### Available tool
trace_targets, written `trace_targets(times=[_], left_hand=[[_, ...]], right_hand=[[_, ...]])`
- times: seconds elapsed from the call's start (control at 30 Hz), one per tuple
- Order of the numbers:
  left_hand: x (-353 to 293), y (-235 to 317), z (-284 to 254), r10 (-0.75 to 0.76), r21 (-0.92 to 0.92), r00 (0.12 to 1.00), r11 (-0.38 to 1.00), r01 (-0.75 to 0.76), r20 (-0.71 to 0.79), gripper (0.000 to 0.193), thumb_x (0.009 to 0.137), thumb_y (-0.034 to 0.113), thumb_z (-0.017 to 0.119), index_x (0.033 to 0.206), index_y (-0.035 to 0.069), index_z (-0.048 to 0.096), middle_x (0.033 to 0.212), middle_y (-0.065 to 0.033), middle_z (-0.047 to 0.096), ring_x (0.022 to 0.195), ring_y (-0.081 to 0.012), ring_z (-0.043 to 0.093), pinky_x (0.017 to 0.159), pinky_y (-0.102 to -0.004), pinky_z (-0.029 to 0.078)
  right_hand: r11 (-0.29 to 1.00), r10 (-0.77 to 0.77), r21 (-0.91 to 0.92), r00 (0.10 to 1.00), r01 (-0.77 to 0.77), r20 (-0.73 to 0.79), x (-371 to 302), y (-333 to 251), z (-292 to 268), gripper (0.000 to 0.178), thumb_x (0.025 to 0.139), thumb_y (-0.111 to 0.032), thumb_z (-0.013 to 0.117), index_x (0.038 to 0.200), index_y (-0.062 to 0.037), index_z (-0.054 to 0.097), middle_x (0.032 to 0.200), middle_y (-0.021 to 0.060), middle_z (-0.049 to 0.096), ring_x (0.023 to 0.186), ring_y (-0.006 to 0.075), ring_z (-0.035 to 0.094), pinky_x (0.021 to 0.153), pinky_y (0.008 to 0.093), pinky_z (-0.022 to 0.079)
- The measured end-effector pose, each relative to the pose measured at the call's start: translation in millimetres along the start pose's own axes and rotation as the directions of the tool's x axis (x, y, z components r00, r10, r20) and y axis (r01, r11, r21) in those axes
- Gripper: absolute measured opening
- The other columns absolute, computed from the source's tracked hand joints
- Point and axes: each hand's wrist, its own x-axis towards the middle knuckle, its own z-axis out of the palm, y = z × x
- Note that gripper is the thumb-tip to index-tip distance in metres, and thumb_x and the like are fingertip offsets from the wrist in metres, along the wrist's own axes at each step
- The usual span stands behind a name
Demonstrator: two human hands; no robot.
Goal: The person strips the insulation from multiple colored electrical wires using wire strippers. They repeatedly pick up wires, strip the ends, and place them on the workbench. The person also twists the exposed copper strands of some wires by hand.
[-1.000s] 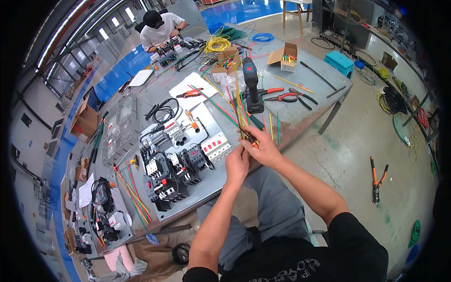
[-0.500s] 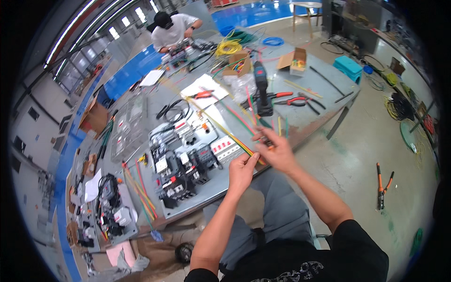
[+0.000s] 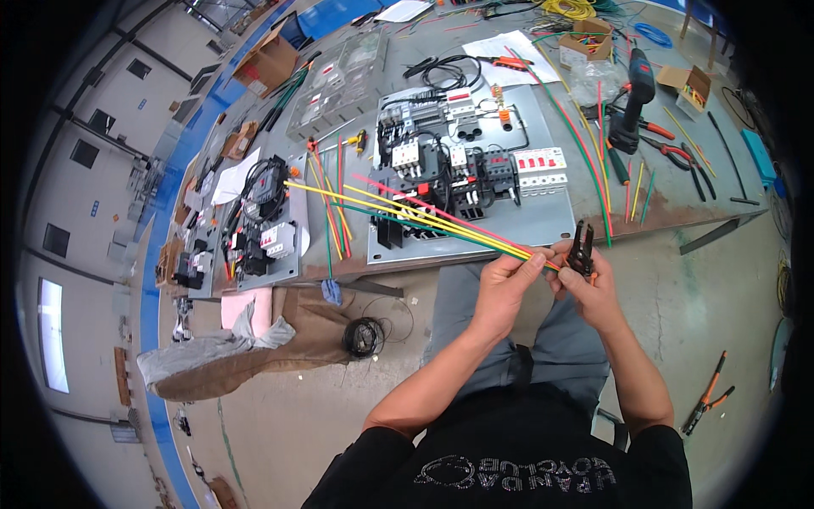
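Note:
Near the front edge of the table, my left hand (image 3: 507, 293) pinches a bundle of red, yellow and green wires (image 3: 507, 246). Their long ends fan out leftward over a metal mounting plate (image 3: 555, 222) fitted with electrical parts. Close beside it, my right hand (image 3: 596, 297) is wrapped round a black-and-orange hand tool (image 3: 580, 248) that looks like wire strippers. Its head points up, next to the short ends of the wires. My fingers partly cover those ends, so whether the jaws touch them cannot be made out.
A cordless drill (image 3: 634, 102) stands right of the plate, near red-handled pliers (image 3: 678, 154). Loose wires (image 3: 335, 199) lie to the left, beside a second assembly (image 3: 275, 242). Orange-handled cutters (image 3: 708, 397) lie on the floor. A cardboard box (image 3: 685, 87) holds small parts.
My view has swung left and down. My right hand, earlier blurred just above my left, is now beside it with the tool upright. The wire bundle now points more to the left.

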Motion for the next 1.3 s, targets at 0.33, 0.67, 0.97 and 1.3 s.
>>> trace_targets(times=[0.33,0.67,0.97,1.3], left_hand=[[-21.5,-29.6,-15.2,-0.121,-0.113,0.989,0.987,0.111,-0.083,0.031,0.108,0.023,0.07,0.126,-0.002,0.074,0.093,0.001,0.067,0.083,-0.0084,0.054,0.076,-0.0276,0.045],[-42.5,-40.6,-30.1,-0.267,-0.292,0.961,0.927,0.237,-0.066,0.028,0.108,0.024,0.071,0.123,0.001,0.076,0.088,0.0032,0.066,0.078,-0.0058,0.057,0.071,-0.0235,0.046],[-26.9,-53.7,-52.7,-0.318,-0.297,0.948,0.906,0.302,-0.004,0.031,0.112,0.028,0.063,0.124,0.001,0.073,0.089,0.0005,0.068,0.077,-0.0086,0.058,0.072,-0.027,0.047],[-26.5,14.5,-34.6,0.361,0.852,0.826,0.135,-0.506,0.434,0.026,0.09,0.021,0.083,0.107,0.004,0.074,0.098,-0.0101,0.071,0.09,-0.0333,0.067,0.079,-0.0409,0.054]], right_hand=[[0.972,-0.072,-0.231,0.984,0.033,-0.161,-19.3,14.0,20.1,0.023,0.105,-0.011,0.069,0.125,-0.0018,0.062,0.103,0.0029,0.067,0.084,0.0077,0.064,0.072,0.0236,0.052],[0.906,0.012,-0.424,1.0,-0.005,0.016,-28.8,9.8,16.3,0.017,0.104,-0.006,0.067,0.118,0.0017,0.061,0.105,0.0058,0.068,0.094,0.0113,0.063,0.085,0.0291,0.053],[0.932,0.068,-0.356,0.997,-0.071,-0.021,-18.5,26.9,5.9,0.015,0.104,-0.008,0.065,0.117,-0.0023,0.06,0.097,0.0002,0.059,0.088,0.0085,0.054,0.078,0.0269,0.048],[0.943,0.146,-0.293,0.988,-0.155,-0.053,-15.9,38.7,-7.1,0.019,0.102,-0.005,0.065,0.12,-0.002,0.06,0.097,-0.0003,0.06,0.087,0.007,0.056,0.079,0.0258,0.048]])
